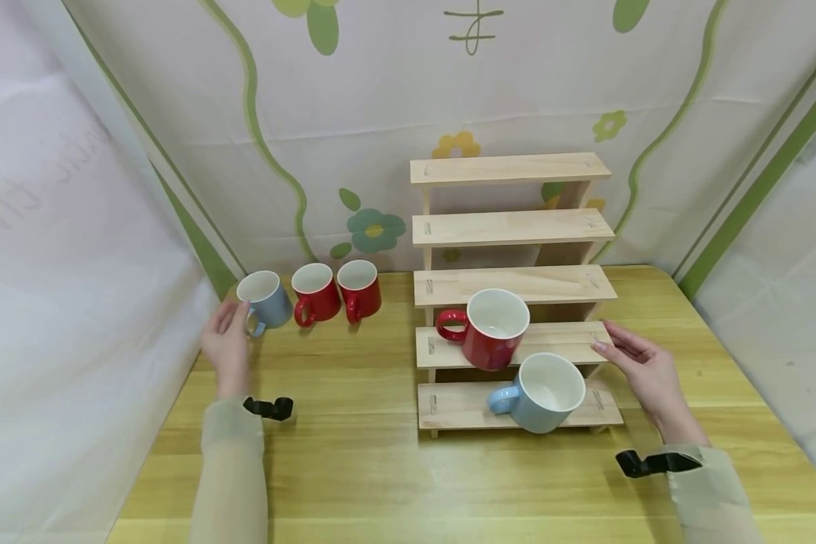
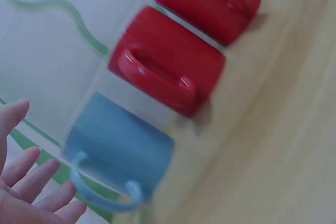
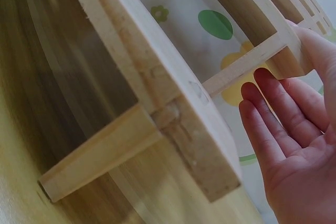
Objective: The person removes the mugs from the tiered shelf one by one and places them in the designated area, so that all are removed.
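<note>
At the left, a light-blue mug [image 1: 269, 304] stands upright beside two red mugs [image 1: 319, 298] on the wooden table. My left hand [image 1: 228, 340] is at the blue mug's handle; in the left wrist view its fingers [image 2: 47, 179] are extended, not wrapped round the handle. A stepped wooden shelf [image 1: 513, 287] stands at the right. With thumb above and index finger below, my right hand [image 1: 646, 374] pinches the right end of its second-lowest board. A red mug [image 1: 491, 344] sits on that board, and another light-blue mug [image 1: 544, 400] is on the lowest one.
The wooden table [image 1: 353, 453] ends at a white fabric wall [image 1: 353, 98] with printed flowers behind the shelf. Similar fabric hangs on both sides. Both wrists wear a black strap mount [image 1: 268, 408].
</note>
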